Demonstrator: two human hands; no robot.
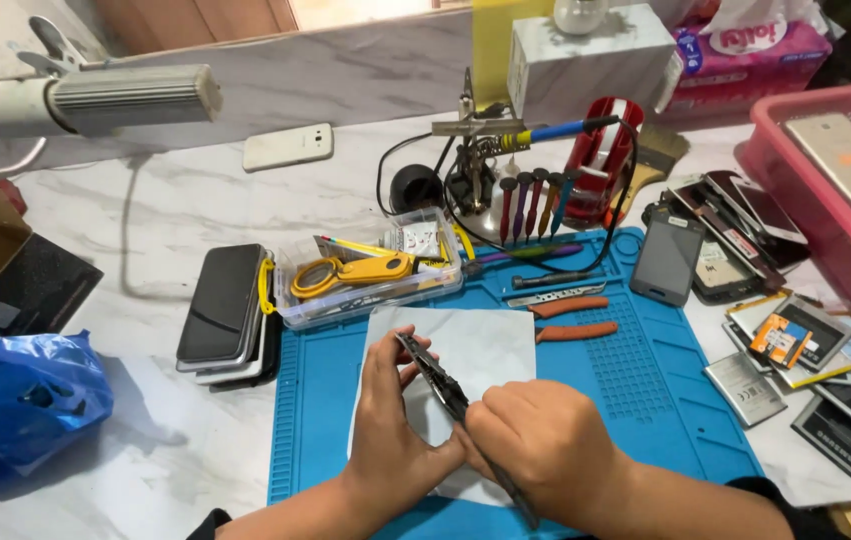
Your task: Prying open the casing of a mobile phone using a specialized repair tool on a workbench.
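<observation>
Nearest the camera, the left hand (397, 435) and the right hand (543, 450) meet over a pale grey rectangular sheet (485, 345) that lies on a blue silicone work mat (645, 400). Both hands are closed around a thin dark phone held on edge (435, 375), which slants from the left fingertips down under the right palm; the left fingers pinch its upper end and the right hand wraps its lower end. Just beyond the sheet lie orange-handled pliers (570, 318) on the mat. To the left, off the mat, a stack of dark phones (225, 310) rests on the white marble table (145, 220), beside a clear plastic box holding yellow scissors (365, 275). A blue plastic bag (15, 400) sits at the far left edge. To the right lie several flat phone batteries (795, 370). Farther back stand a row of small screwdrivers (535, 200) and a soldering iron on its stand (515, 135), with a pink plastic basket (825, 190) at the right.
</observation>
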